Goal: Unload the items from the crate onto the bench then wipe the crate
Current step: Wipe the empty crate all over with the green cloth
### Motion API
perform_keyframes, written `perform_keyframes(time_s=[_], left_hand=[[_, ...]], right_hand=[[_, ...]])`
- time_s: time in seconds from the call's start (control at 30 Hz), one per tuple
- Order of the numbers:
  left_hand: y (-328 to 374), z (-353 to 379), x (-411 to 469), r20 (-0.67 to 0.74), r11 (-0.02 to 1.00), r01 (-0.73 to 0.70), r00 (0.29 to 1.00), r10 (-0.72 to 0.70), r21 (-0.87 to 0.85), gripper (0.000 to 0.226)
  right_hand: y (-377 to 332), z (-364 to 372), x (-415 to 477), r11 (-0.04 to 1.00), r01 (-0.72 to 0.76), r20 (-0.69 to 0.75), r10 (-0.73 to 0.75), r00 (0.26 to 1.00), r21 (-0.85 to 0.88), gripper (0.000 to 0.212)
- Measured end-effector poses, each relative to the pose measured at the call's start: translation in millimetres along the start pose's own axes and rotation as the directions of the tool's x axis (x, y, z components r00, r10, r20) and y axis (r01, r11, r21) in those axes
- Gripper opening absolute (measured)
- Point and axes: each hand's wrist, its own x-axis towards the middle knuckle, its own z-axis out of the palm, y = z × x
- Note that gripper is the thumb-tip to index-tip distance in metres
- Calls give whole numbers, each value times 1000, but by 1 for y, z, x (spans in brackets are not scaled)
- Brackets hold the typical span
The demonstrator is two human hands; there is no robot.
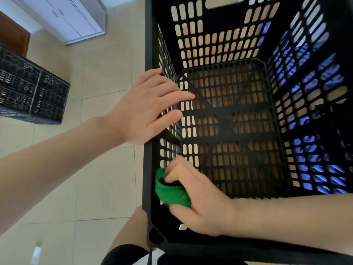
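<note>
A black slotted plastic crate [231,41] fills the right of the head view, and nothing lies on its floor. My left hand [145,106] rests over the crate's left rim, its fingers reaching inside against the left wall. My right hand [198,197] grips a bunched green cloth [170,190] and presses it against the inside of the left wall near the front corner. Wood-coloured bench surface shows through the slots of the floor.
Blue items [313,169] show through the slots of the crate's right wall. More black crates [36,92] stand stacked on the tiled floor at the left. A white cabinet [74,18] is at the back left. My knee [131,224] is beside the crate's front left corner.
</note>
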Motion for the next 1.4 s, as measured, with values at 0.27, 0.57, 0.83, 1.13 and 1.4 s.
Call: perform_keyframes(time_s=[0.27, 0.57, 0.83, 1.13, 1.4], left_hand=[[-2, 2, 0, -9, 1000, -1, 1000, 1, 6, 50], [-3, 2, 0, 0, 1000, 4, 1000, -4, 6, 50], [-2, 1, 1, 11, 1000, 7, 1000, -7, 7, 52], [1, -4, 1, 46, 1000, 12, 999, -13, 8, 53], [1, -1, 0, 8, 999, 0, 1000, 1, -54, 52]], right_hand=[[35, -16, -4, 801, 467, 424, -299, 855, -376, 17], [100, -33, -8, 552, 692, 619, -356, 700, -464, 30], [144, -32, -11, 598, 520, 715, 132, 687, -610, 64], [117, -14, -10, 779, 334, 518, -14, 855, -531, 40], [35, -37, -3, 728, 544, 461, -347, 817, -417, 31]])
